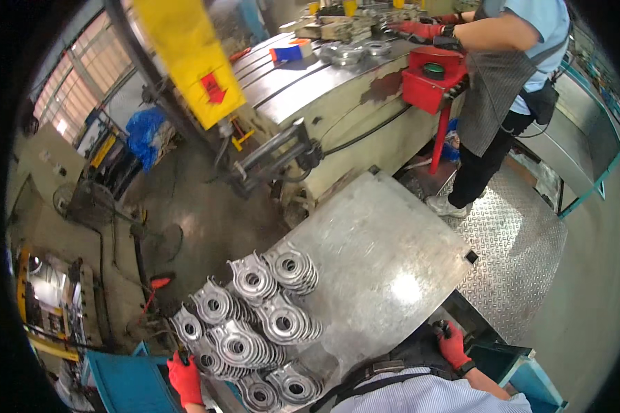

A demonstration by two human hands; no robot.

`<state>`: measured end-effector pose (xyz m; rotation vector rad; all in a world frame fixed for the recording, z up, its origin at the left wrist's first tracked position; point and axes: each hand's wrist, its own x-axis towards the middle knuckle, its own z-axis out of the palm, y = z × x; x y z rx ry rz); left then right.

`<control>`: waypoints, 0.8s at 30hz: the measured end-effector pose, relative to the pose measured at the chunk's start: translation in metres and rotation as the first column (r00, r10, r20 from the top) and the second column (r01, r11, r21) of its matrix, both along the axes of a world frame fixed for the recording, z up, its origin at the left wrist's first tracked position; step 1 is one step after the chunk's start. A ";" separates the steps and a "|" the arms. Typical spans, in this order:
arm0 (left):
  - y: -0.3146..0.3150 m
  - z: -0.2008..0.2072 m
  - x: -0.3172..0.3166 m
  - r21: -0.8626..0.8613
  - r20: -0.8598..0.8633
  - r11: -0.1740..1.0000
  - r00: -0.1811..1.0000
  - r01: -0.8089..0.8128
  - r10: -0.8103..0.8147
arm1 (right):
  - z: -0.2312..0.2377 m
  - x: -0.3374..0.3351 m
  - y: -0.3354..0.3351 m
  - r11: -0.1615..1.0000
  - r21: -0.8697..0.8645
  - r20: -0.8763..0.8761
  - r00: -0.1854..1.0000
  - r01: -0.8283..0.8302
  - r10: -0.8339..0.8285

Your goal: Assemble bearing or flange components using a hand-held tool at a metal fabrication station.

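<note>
My left hand (pixel 184 380), in a red glove with dark fingertips, is at the lower left beside the outer stacks of metal parts. Its fingers are loosely bent and slightly apart, and I see nothing held in them. The stamped metal parts (pixel 239 344), silvery with a round central hole, lean in several overlapping rows on a metal-topped table (pixel 372 241). My right hand (pixel 453 346), gloved the same way, hangs near my waist by the table's near right corner. Its dark fingertips are partly curled, apart from the stacks, with nothing visible in them.
Ahead, a person in a striped apron (pixel 492 96) and red gloves works at a large machine bed (pixel 289 82). A red control stand (pixel 430 79) stands beside them. Teal bins (pixel 127 382) flank me. A yellow machine guard (pixel 186 55) and a tread-plate platform (pixel 510 255) are nearby.
</note>
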<state>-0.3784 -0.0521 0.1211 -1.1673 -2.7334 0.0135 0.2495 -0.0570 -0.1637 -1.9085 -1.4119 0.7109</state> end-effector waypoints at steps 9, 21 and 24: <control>0.112 0.114 0.182 0.329 0.066 0.789 0.820 0.519 -0.568 | 0.076 0.010 0.025 0.982 -0.188 -0.156 0.988 -0.008 -0.022; 0.432 0.166 0.426 0.566 0.467 0.601 0.381 0.564 -0.798 | 0.021 0.137 0.008 0.946 -0.198 0.051 0.966 0.257 -0.252; 0.537 0.153 0.444 0.636 0.144 0.380 0.381 0.672 -0.913 | -0.011 0.165 -0.021 0.900 -0.222 0.074 0.927 0.375 -0.368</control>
